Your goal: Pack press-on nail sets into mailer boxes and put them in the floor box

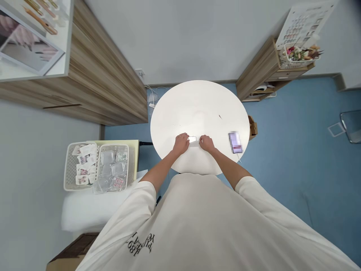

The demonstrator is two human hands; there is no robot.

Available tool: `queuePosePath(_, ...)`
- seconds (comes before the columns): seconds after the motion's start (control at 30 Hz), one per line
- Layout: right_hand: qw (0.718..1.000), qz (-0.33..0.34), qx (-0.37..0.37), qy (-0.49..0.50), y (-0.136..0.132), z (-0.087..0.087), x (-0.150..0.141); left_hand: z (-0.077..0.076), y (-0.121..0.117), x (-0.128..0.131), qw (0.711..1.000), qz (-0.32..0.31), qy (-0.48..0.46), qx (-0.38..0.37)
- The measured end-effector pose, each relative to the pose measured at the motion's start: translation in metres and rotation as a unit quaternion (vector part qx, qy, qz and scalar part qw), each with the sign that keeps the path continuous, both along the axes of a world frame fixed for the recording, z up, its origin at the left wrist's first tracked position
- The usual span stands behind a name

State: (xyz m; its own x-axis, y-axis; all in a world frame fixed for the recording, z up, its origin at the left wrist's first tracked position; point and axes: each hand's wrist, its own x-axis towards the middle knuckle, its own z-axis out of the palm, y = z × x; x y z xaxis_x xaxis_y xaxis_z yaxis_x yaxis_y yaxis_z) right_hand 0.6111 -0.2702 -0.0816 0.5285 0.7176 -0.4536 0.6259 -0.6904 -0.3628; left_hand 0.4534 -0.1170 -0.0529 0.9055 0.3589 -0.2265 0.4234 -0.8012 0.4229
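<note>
A small, flat, whitish rectangular piece (pixel 192 139) lies on the round white table (pixel 197 101), close to its near side. Along its lower edge runs a thin pale strip (pixel 194 144). My left hand (pixel 181 143) is closed, its fingertips at the piece's left end. On the other side, my right hand (pixel 207 143) is closed in a pinch at the strip's right end. Fine detail between the fingertips is too small to make out. To the right of my right hand lies a phone with a purple, blurred screen (pixel 235 142).
A small dark sliver (pixel 220 117) lies on the table. Left of me are white baskets (pixel 129 158) of clear packets and cards. A tall wooden cabinet (pixel 109 71) stands at the left, a low wooden cabinet (pixel 258 71) at the back right. A cardboard box (pixel 253 127) sits beside the table.
</note>
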Motion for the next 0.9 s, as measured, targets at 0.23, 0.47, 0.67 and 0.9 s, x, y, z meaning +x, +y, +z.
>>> queuePosePath(0.23, 1.0, 0.002, -0.016, -0.015, 0.017, -0.01, 0.011, -0.003, -0.027, -0.014, 0.986, -0.152, 0.07, -0.017)
queuePosePath(0.47, 1.0, -0.005, -0.021, -0.006, 0.019, -0.012, 0.015, -0.033, -0.022, -0.004, 0.991, -0.107, 0.072, 0.02)
queuePosePath(0.67, 0.999, -0.037, 0.033, 0.007, 0.0, 0.004, 0.009, -0.046, -0.015, 0.014, 0.994, -0.082, 0.066, 0.015)
queuePosePath(0.9, 0.993, 0.08, 0.063, -0.064, -0.038, 0.03, -0.033, -0.044, -0.011, 0.021, 0.995, -0.077, 0.06, 0.018)
